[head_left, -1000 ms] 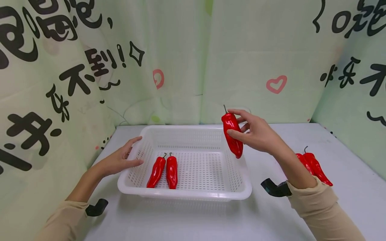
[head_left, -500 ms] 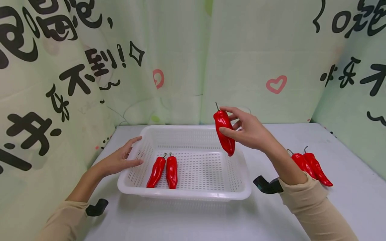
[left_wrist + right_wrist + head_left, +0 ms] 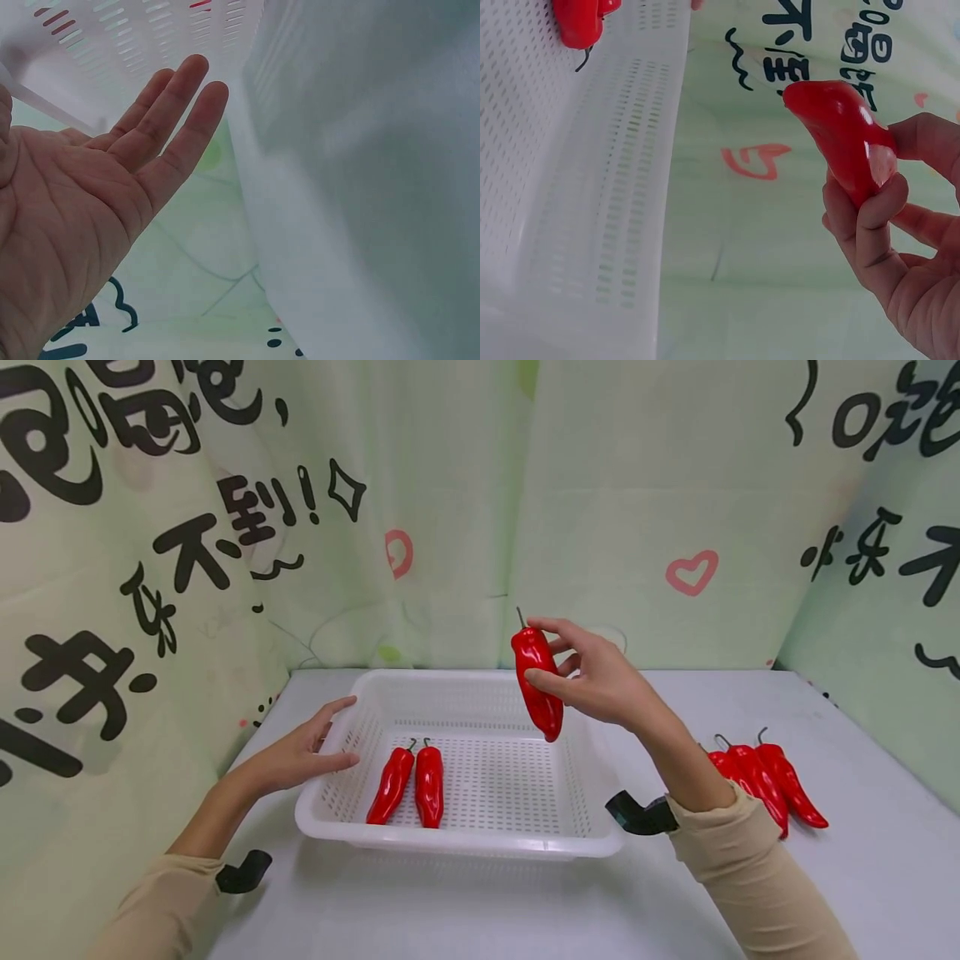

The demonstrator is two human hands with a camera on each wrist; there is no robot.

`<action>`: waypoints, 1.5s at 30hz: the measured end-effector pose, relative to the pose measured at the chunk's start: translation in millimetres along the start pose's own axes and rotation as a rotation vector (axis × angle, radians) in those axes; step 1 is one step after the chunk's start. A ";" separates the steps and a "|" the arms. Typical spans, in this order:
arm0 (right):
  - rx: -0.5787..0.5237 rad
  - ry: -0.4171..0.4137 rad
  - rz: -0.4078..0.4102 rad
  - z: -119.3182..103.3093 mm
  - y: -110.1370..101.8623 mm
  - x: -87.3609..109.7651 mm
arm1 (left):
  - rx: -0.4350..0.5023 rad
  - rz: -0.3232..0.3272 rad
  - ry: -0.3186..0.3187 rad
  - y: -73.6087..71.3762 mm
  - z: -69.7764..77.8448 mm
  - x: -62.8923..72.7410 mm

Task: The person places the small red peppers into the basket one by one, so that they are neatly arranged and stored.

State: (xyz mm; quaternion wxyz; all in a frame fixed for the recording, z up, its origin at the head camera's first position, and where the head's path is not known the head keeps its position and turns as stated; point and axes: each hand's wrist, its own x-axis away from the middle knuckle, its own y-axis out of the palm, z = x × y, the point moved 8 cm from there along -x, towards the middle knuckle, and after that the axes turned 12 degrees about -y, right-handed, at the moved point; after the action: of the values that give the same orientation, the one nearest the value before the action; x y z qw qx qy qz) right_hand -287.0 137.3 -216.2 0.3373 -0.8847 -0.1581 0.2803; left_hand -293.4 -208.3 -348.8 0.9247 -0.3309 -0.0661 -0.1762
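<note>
My right hand [image 3: 596, 681] pinches a glossy red chili pepper [image 3: 536, 693] between thumb and fingers, stem up, above the right part of a white plastic basket [image 3: 480, 840]. In the right wrist view the pepper [image 3: 838, 131] shows its smooth rounded tip, away from the basket wall [image 3: 630, 195]. Two more red peppers, a left one [image 3: 390, 787] and a right one [image 3: 429, 787], lie side by side in the basket. At the basket's left side, my left hand [image 3: 288, 762] rests with fingers extended along the rim; the left wrist view shows those fingers [image 3: 184, 142] nearly straight outside the slotted wall.
Several red peppers [image 3: 783, 781] lie on the white table [image 3: 465, 910] to the right, partly behind the right forearm. A printed pale green curtain [image 3: 450, 527] encloses the back and sides. Black camera mounts [image 3: 641, 814] sit on both wrists.
My right hand has carried the pepper leftward and slightly up, from the basket's right edge to over its inside. More of the peppers on the right show now. The left hand stays in place.
</note>
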 end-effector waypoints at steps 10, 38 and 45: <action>-0.027 -0.006 -0.002 -4.2 12.3 -12.6 | 0.024 0.002 0.008 -0.2 -1.1 0.1; -0.094 0.040 -0.112 8.1 70.2 -32.2 | 0.051 0.009 0.017 1.4 -1.8 -0.4; -0.100 0.056 -0.178 10.7 86.0 -32.5 | 0.095 0.012 0.042 1.8 -4.9 -0.6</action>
State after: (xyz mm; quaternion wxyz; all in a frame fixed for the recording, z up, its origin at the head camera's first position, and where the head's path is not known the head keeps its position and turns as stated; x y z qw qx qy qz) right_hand -311.4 65.4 -269.0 0.3208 -0.8903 -0.2405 0.2161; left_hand -293.2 -210.0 -353.7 0.9416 -0.2832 -0.0531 -0.1744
